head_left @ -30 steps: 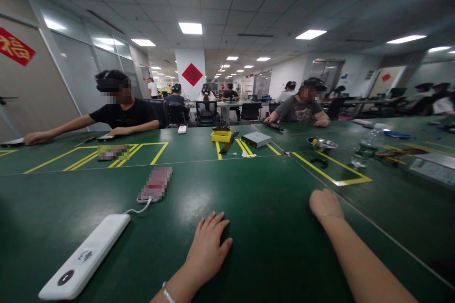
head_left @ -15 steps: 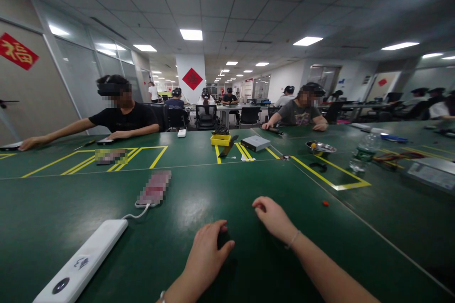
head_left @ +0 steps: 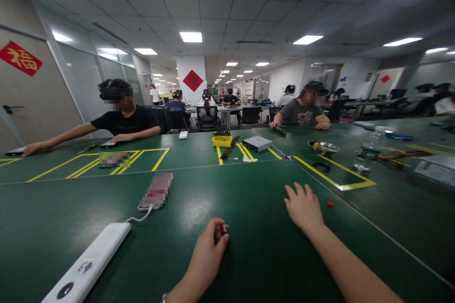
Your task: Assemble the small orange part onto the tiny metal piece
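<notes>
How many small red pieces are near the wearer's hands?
2: a held piece in the left hand, a loose piece on the table beside the right hand. Others may be hidden.

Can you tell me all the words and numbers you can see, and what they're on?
"福": gold, on the red sign at the left.
Red diamond on the pillar: too dark and blurred to read.
White bar-shaped device: dark handwriting, not clear enough to read.
Phone on the cable: screen blurred out.
Bottle: label too small.
Metal box, far right: label too blurred.
</notes>
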Demonstrator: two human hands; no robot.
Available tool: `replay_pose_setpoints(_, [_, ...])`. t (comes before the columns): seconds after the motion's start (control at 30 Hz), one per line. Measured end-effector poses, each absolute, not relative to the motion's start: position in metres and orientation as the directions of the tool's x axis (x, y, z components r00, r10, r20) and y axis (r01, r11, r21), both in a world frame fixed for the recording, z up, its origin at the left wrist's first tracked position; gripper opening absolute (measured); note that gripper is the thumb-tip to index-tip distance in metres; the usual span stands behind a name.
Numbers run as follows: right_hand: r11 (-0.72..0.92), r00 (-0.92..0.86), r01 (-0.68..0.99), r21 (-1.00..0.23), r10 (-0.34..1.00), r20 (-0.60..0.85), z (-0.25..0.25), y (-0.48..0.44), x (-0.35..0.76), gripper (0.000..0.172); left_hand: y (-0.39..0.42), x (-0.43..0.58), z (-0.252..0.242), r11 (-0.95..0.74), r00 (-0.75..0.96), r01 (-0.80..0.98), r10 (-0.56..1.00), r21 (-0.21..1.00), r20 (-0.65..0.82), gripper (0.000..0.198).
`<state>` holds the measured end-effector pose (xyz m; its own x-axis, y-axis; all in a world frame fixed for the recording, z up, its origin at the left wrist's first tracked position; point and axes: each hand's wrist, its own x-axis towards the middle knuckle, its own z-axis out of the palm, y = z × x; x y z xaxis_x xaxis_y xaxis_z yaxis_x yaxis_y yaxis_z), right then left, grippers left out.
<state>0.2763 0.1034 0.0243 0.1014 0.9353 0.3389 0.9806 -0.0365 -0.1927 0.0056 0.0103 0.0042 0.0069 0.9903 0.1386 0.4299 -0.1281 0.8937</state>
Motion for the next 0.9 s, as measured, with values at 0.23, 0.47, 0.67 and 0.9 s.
replay_pose_setpoints(0.23, [-0.382, 0.395, 0.911, -0.156, 0.917, 0.059, 0.012, 0.119, 0.363, 0.037, 0.018, 0.002, -0.007, -0.099, -0.020, 0.233, 0.994, 0.967, 0.106, 0.021])
replay_pose_setpoints(0.47, [-0.195, 0.233, 0.949, -0.247, 0.963, 0.138, 0.025, 0.112, 0.312, 0.028, 0.018, 0.000, -0.006, -0.051, -0.020, 0.094, 0.998, 0.994, 0.053, 0.033])
replay_pose_setpoints(0.67, [0.033, -0.200, 0.352, -0.935, 0.979, -0.041, 0.028, 0.082, 0.199, 0.015, 0.016, 0.002, -0.001, -0.090, -0.005, 0.098, 0.996, 0.991, 0.091, 0.031])
replay_pose_setpoints(0.9, [-0.305, -0.360, -0.409, -0.860, 0.920, -0.155, 0.013, 0.049, 0.129, 0.021, 0.018, 0.005, 0.001, -0.116, -0.060, 0.184, 0.990, 0.976, 0.129, 0.021])
